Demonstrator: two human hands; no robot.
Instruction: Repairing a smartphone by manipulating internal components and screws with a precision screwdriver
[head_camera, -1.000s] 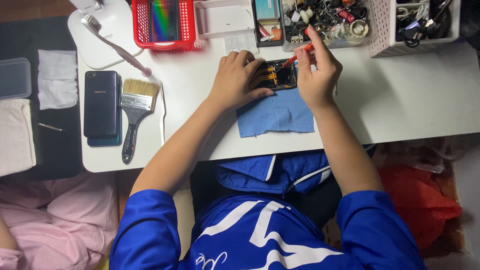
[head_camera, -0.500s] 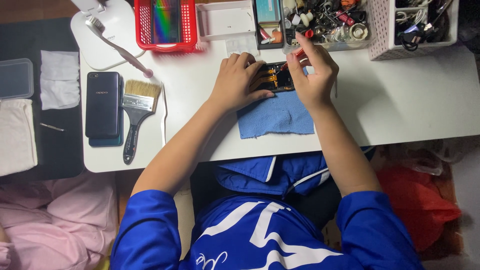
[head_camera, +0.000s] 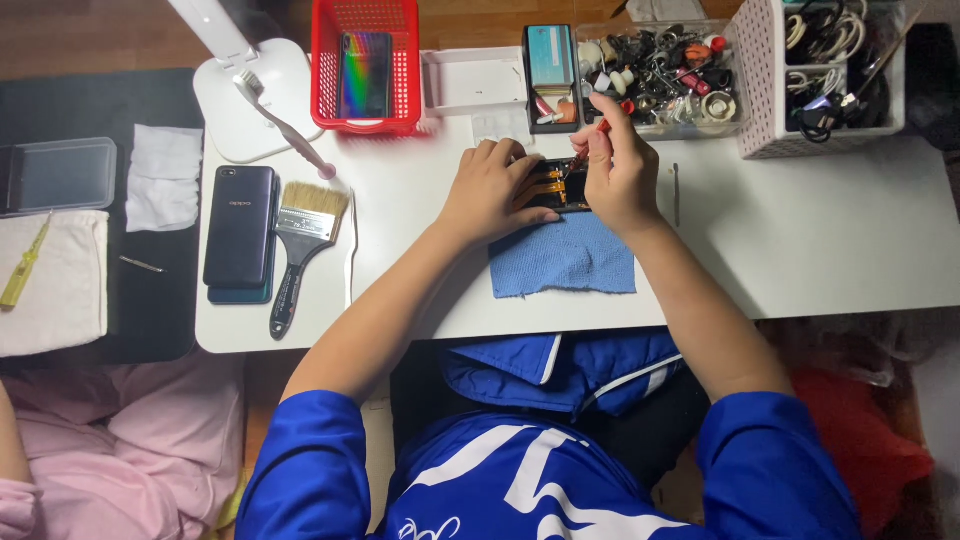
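An opened phone (head_camera: 552, 185) with orange flex cables showing lies on a blue cloth (head_camera: 563, 262) on the white table (head_camera: 800, 240). My left hand (head_camera: 492, 190) presses down on the phone's left side and holds it. My right hand (head_camera: 618, 170) grips a red-handled screwdriver (head_camera: 598, 132) whose tip points down into the phone's inside. Both hands hide most of the phone.
A paintbrush (head_camera: 300, 240) and dark phones (head_camera: 240, 232) lie at the left, by a white lamp base (head_camera: 250, 95) with a toothbrush (head_camera: 285, 125). At the back stand a red basket (head_camera: 365, 65) holding a phone, a parts tray (head_camera: 665, 75) and a cable basket (head_camera: 825, 70).
My right hand has shifted slightly with the screwdriver over the phone. The left hand stays on the phone.
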